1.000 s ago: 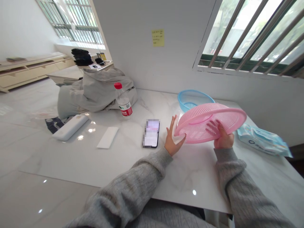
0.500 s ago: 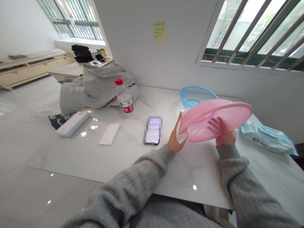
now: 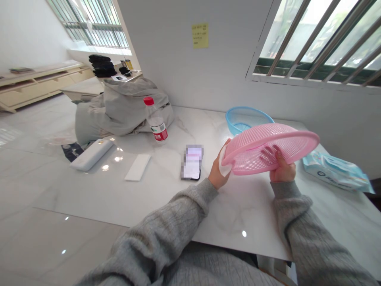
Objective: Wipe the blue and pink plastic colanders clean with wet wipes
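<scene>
Here we are at the marble table, and the pink basket is up in the air, held clear of the tabletop and tilted, its round rim angled toward the window side. The left hand has the near edge, curled around a white wipe and pressing it against the rim, with the wipe bunched between palm and plastic. The right hand is on the far side, supporting the basket from below, fingers fanned out across the mesh and thumb raised beside them; exactly how tight that grip is, I can't tell.

Just behind the basket sits a blue basket, right up by the wall. Off to the right lies a crumpled wipes packet, near the right hand but not touching it. Left of the action, a phone lies on the table, its screen blurred out, just beside the left hand. Further along are a white strip, a white block, and a red-capped water bottle standing upright against a heap of grey cloth. Up on the wall, a yellow sticky note.
</scene>
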Demonstrator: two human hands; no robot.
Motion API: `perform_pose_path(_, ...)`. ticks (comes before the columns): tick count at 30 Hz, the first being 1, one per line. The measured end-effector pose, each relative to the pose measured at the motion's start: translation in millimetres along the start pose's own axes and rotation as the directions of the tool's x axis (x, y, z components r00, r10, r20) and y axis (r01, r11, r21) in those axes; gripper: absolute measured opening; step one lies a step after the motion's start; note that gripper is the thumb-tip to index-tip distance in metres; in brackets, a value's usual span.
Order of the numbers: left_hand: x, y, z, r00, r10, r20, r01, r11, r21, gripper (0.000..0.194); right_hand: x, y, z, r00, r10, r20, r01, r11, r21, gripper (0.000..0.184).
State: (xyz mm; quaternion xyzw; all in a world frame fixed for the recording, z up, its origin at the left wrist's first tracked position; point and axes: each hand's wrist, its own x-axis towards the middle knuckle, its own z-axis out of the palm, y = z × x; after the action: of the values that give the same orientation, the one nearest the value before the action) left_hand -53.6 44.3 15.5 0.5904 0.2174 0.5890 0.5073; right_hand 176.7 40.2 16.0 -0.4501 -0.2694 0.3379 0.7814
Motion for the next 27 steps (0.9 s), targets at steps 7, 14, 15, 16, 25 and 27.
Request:
perform_pose_path(7, 3, 9, -2.5, 0.997, -0.01, -0.076, 0.012, 1.0, 0.022, 0.063, -4, 1, 3, 1.0, -0.001, 0.006, 0.001, 1.0, 0.006, 0.039)
perform_pose_path(14, 0, 5, -6.8, 0.998, -0.003, -0.068, 0.009, 0.995, 0.094, 0.065, -2, 6, 2, 1.0, -0.012, -0.009, 0.012, 0.998, 0.057, 0.041)
perform_pose_path(15, 0, 4, -7.1, 0.997, 0.0, -0.071, 0.008, 0.994, 0.105, 0.062, -2, 7, 1, 1.0, -0.001, -0.004, 0.001, 0.998, 0.057, 0.041)
perform_pose_path(16, 0, 4, -7.2, 0.997, -0.002, -0.078, 0.011, 0.994, 0.111, 0.061, -2, 8, 1, 1.0, 0.011, 0.004, -0.012, 0.998, 0.055, 0.041)
perform_pose_path(25, 2, -4, -7.3, 0.991, -0.056, -0.122, 0.067, 0.994, 0.084, 0.048, -3, 11, 1, 0.993, 0.113, 0.018, -0.115, 0.986, 0.122, 0.042)
perform_pose_path(27, 2, -8, -8.6, 0.987, -0.087, -0.137, 0.096, 0.993, 0.065, 0.044, -5, 12, 2, 0.993, 0.119, 0.02, -0.121, 0.984, 0.13, 0.042)
